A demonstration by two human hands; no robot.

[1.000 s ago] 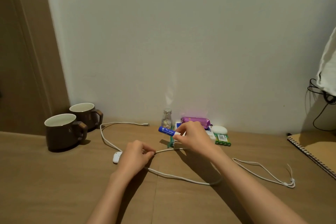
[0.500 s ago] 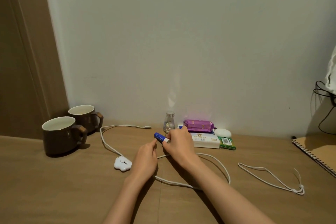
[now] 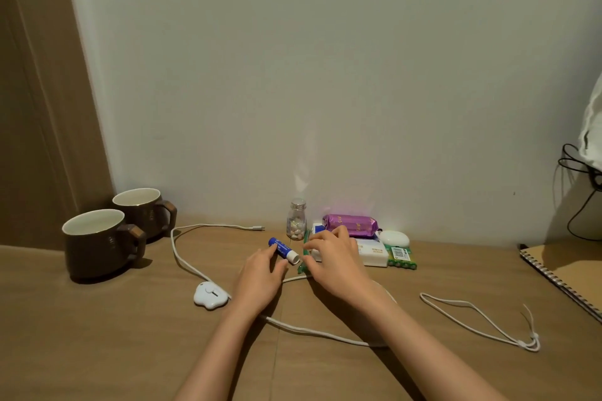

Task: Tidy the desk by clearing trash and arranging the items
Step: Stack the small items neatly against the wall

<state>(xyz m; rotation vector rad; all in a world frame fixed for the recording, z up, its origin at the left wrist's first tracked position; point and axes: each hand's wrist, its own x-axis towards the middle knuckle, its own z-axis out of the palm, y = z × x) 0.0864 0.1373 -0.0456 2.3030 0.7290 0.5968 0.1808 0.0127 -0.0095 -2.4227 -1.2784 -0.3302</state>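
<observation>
It's dim in here, with a flat, greenish-warm light over the wall (image 3: 325, 75) and the desk (image 3: 97, 335). The light seems to come from the right, though I can't be sure; a broad shadow lies across the notebook (image 3: 580, 277). The purple packet (image 3: 350, 225) throws a violet glow on the wall, and the little bottle (image 3: 296, 220) a pale glint. Detail is soft throughout. The door frame (image 3: 39, 107) leans with lens bend.

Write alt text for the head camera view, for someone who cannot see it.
A person's left hand pinches a blue tube at a brown desk, the right hand loose beside it. A white cable runs beneath both forearms; two brown mugs stand left, small packets by the wall.
</observation>
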